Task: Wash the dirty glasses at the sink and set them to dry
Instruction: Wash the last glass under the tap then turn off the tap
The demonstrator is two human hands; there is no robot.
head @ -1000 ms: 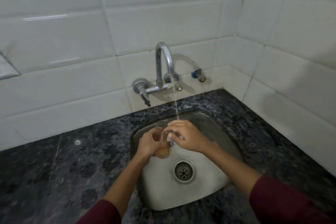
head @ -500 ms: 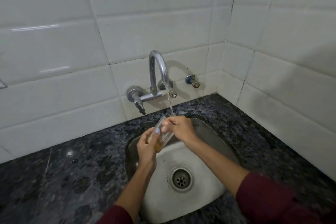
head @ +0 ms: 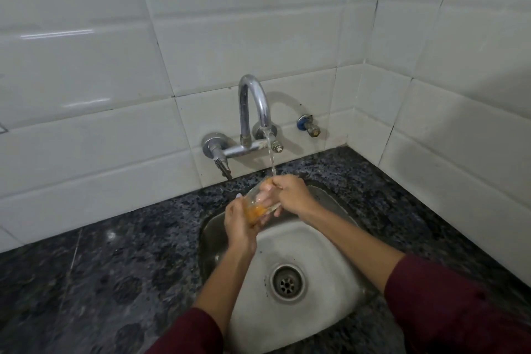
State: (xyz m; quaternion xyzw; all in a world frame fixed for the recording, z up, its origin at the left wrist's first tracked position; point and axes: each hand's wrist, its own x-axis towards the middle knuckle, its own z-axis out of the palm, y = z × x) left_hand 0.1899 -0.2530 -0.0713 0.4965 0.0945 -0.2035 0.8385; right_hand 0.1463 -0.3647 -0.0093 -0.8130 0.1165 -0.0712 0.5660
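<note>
A clear drinking glass point(head: 260, 204) is held tilted over the back of the steel sink point(head: 324, 307), just above the centre of the frame, with its mouth turned up toward the tap. An orange residue is seen in its lower part. The base end of the glass is gripped by the left hand point(head: 238, 227), whose fingers are curled round it from below. The right hand point(head: 291, 195) is placed at the mouth of the glass, its fingers curled over the rim, with some of them seen through the wall inside the glass. A thin stream of water point(head: 271, 158) is poured from the curved chrome faucet point(head: 254, 112), which is mounted on the white tiled wall point(head: 115, 66), and is met where the right hand and the rim come together. The round drain point(head: 287, 283) is seen lower in the basin, below the hands. The sink is set into a dark speckled granite countertop point(head: 115, 282). Dark red sleeves point(head: 448, 310) are seen on both forearms at the bottom edge.
</note>
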